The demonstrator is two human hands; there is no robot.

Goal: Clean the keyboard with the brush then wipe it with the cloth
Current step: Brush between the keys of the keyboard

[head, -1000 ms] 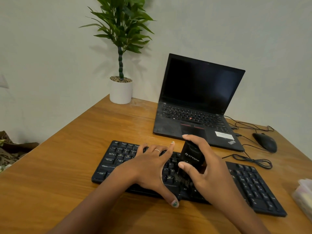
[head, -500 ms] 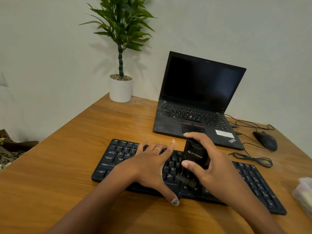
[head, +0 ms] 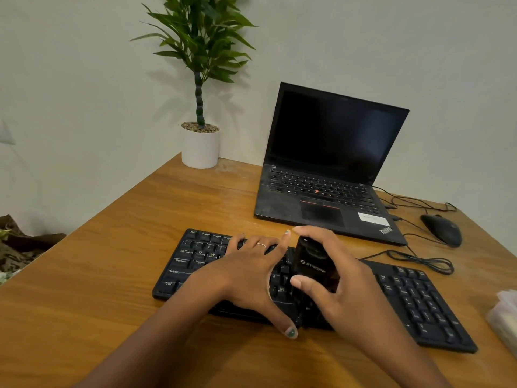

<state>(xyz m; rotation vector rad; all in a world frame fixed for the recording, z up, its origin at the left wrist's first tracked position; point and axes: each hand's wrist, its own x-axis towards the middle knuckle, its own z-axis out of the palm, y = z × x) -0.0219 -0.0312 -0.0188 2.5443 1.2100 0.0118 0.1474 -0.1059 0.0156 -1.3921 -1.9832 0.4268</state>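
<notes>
A black full-size keyboard (head: 414, 301) lies across the wooden desk (head: 112, 289) near the front edge. My left hand (head: 251, 278) rests flat on its left-middle keys, fingers spread, thumb hooked over the front edge. My right hand (head: 347, 284) grips a black brush (head: 313, 264) with white lettering on its body, held upright over the keyboard's middle rows. The bristles are hidden behind my fingers and the brush body. No cloth is in view.
An open black laptop (head: 324, 175) stands just behind the keyboard. A black mouse (head: 442, 229) and looped cables (head: 419, 260) lie to the right. A potted plant (head: 200, 148) sits at the back left corner. A pale plastic box (head: 506, 317) shows at the right edge.
My right hand has drawn the brush a little toward the keyboard's rear rows, and the bristles that showed before are now hidden. My left hand has stayed put on the keys.
</notes>
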